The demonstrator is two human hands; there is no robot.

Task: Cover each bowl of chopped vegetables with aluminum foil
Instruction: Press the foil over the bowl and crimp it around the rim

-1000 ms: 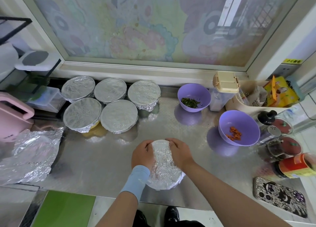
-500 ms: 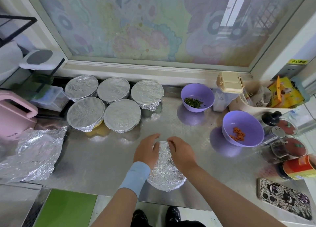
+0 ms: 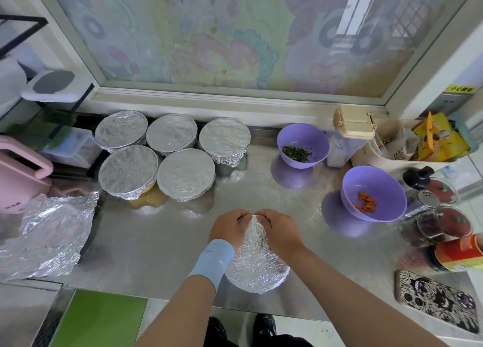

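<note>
1. On the near edge of the steel counter (image 3: 156, 242), in the head view, we saw a foil-wrapped bowl (image 3: 257, 268) sitting directly in front of the person.
2. We saw the left hand (image 3: 230, 229) and the right hand (image 3: 279, 231) side by side on the bowl's far rim. Their knuckles almost touched.
3. Both hands had their fingers curled down over the foil and clamped it against that rim. A crinkled strip of foil showed between them.
4. The left wrist wore a light-blue band (image 3: 215, 260). It overlapped the bowl's left side from our angle.
5. Behind, well apart from the hands, we counted five covered bowls (image 3: 186, 173) clustered in two rows below the window sill. Each top was sealed flat with foil.
6. To the right of that cluster stood a purple bowl (image 3: 316, 140) holding chopped greens (image 3: 296, 152). It had no foil on it.
7. Nearer and further right, a second purple bowl (image 3: 376, 184) held orange pieces (image 3: 366, 203), also uncovered.
8. At the counter's left end lay a loose foil sheet (image 3: 52, 231), rumpled, just beside a pink appliance (image 3: 21, 179).
9. Along the right edge we saw a beige-lidded container (image 3: 354, 120), several jars (image 3: 444, 224) and a red can (image 3: 460, 252). A phone (image 3: 436, 302) in a patterned case lay near the front corner.
</note>
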